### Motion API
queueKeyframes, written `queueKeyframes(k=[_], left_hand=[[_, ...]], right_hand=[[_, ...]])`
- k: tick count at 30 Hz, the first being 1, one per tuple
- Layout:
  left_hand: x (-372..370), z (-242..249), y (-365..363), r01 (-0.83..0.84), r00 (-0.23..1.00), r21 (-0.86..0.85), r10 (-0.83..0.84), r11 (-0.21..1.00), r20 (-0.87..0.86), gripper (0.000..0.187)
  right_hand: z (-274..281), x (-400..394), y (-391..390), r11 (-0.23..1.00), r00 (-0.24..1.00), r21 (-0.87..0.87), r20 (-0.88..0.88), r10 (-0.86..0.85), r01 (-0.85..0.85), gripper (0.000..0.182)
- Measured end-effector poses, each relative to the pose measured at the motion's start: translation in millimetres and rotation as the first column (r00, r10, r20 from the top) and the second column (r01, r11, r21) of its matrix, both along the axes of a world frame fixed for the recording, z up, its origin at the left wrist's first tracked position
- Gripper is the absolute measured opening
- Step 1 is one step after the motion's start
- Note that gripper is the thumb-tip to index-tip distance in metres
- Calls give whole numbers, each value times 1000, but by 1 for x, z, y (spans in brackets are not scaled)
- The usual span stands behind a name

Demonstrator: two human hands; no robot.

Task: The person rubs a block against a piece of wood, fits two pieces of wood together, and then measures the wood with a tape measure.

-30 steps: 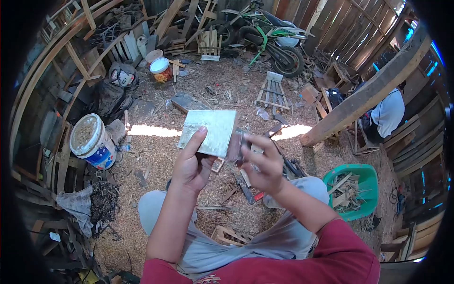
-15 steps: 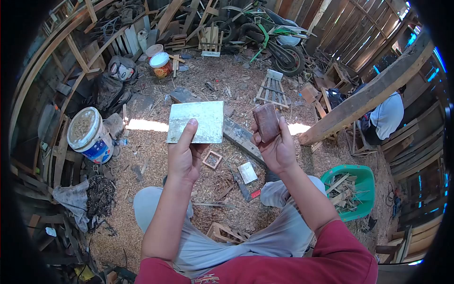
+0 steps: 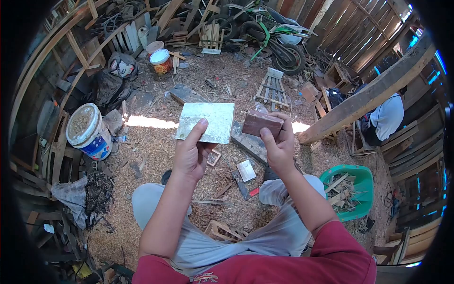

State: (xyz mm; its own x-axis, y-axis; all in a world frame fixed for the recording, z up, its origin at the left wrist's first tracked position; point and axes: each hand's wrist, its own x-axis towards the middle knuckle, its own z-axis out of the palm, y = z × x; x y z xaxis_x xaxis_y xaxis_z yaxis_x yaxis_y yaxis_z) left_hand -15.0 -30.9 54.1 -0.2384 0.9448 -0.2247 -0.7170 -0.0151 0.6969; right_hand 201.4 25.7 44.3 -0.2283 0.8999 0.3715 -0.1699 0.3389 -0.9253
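Note:
My left hand (image 3: 189, 157) grips a pale, square wooden board (image 3: 215, 120) by its lower edge, thumb flat on its whitish, scuffed face. Just to the right, my right hand (image 3: 281, 150) holds a reddish-brown block (image 3: 257, 124), thumb in front and fingers behind. A small gap separates block and board. Below them on the floor lie a small wooden frame (image 3: 214, 158), partly hidden by my left hand, a small whitish plate (image 3: 246, 170) and a dark flat tool with a red end (image 3: 254, 192). A dark wooden beam (image 3: 248, 144) runs diagonally behind both hands.
A green tub (image 3: 364, 177) of wood scraps stands by my right knee. A white bucket (image 3: 85, 125) is at left. A slanted post (image 3: 350, 111) rises at right, near a seated person (image 3: 387, 116). Farther back are a small slatted wooden piece (image 3: 273, 90) and a motorbike (image 3: 279, 47).
The board has shifted slightly right, closer to the block. My right hand has turned the block from upright to lying more sideways and moved it a little left.

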Motion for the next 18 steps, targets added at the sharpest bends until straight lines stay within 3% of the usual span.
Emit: queueKeyframes(k=[2, 8, 11, 18], left_hand=[[2, -2, -1, 21, 1000, 0, -21, 1000, -6, 46], [12, -5, -1, 79, 995, 31, -77, 996, -61, 47], [12, -3, -2, 81, 994, 23, -79, 996, -79, 47], [15, -5, -3, 49, 995, 22, -47, 999, -87, 44]], right_hand=[[-5, 0, 1, 992, 997, 113, 52, -58, 51, 42], [-8, -5, 2, 980, 988, 164, 93, -126, 109, 47], [0, -8, 0, 1000, 998, 29, 61, -7, 5, 53], [0, -12, -6, 1000, 996, -13, 91, -25, 26, 51]])
